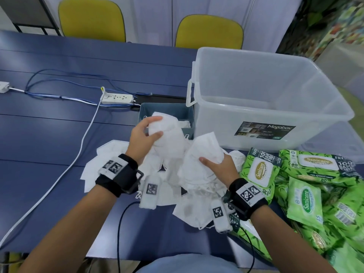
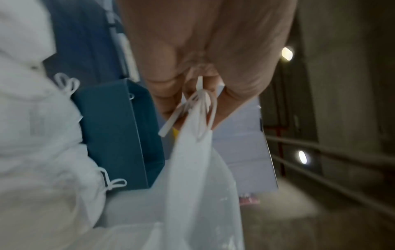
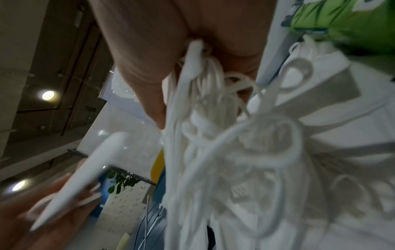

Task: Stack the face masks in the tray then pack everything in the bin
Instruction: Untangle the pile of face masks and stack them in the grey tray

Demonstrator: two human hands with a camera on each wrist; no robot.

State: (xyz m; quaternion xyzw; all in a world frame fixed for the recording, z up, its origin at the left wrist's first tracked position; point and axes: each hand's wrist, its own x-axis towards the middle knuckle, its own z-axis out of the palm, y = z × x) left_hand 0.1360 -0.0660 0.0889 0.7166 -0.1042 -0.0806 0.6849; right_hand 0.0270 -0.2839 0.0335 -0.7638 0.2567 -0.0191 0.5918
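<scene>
Hands apart: left hand (image 1: pixel 142 137) gripped masks (image 1: pixel 167 134) over tray (image 1: pixel 144 110) for stacking, right hand (image 1: pixel 220 168) clutched another bunch (image 1: pixel 204 152).

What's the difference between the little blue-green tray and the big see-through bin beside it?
The tray is small, low and solid blue-green; the bin is far larger, taller and see-through. The tray already holds some white masks, while the bin looks empty. The bin carries a printed label and a side handle; the tray shows neither. Both are open-topped boxes standing side by side on the blue table.
</scene>
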